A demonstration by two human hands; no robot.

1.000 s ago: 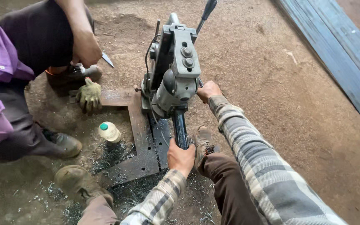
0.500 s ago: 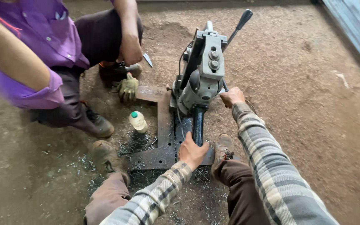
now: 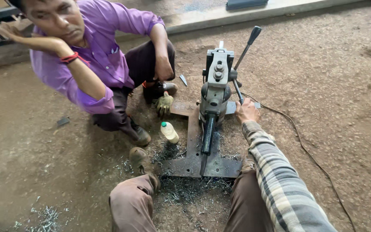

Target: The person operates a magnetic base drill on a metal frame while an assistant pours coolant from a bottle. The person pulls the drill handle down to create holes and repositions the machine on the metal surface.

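Head view looks down at a dirt floor [image 3: 336,77] with a grey drill machine [image 3: 214,88] standing in the middle of the frame. The machine sits on a dark metal plate [image 3: 193,141] that lies flat on the floor. A long lever with a black knob [image 3: 249,43] sticks up from the machine toward the upper right.

The right hand [image 3: 247,111] is just right of the middle, next to the machine's base. It touches the low end of the lever rod, with its fingers curled close around it, but I cannot tell if they grip it all the way. The sleeve is checked grey and white. The left hand is not in the picture.

Shiny metal curls [image 3: 185,189] lie on the floor near the bottom of the plate, between the person's two knees. A small bottle with a green cap [image 3: 168,132] lies just left of the plate. A black cable [image 3: 305,146] runs across the floor on the right.

Another person in a purple shirt [image 3: 104,51] squats at the upper left. That person's gloved hand [image 3: 164,104] rests on the top end of the plate.
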